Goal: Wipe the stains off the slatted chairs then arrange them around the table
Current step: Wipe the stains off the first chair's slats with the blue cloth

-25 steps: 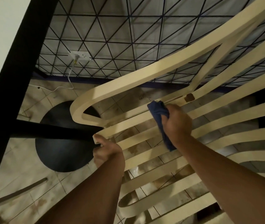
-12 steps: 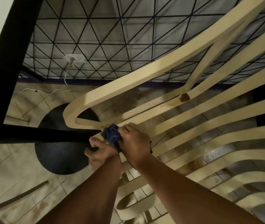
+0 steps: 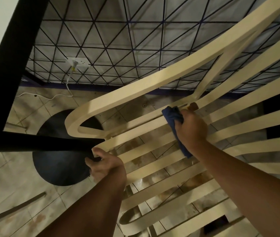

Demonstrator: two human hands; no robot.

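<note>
The right hand (image 3: 193,130) clutches a blue cloth (image 3: 171,114) against a slat of the cream chair (image 3: 135,93), just beside a brown stain (image 3: 193,106). The left hand (image 3: 106,166) grips the chair's seat edge, close to the black table post (image 3: 50,142).

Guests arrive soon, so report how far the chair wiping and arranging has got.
Done: nothing looks finished. In hand: the right hand presses a blue cloth on a slat of the cream chair, while the left hand grips a slat end. Left: a brown mark, perhaps a stain, beside the cloth, then setting the chair at the black table.
</note>
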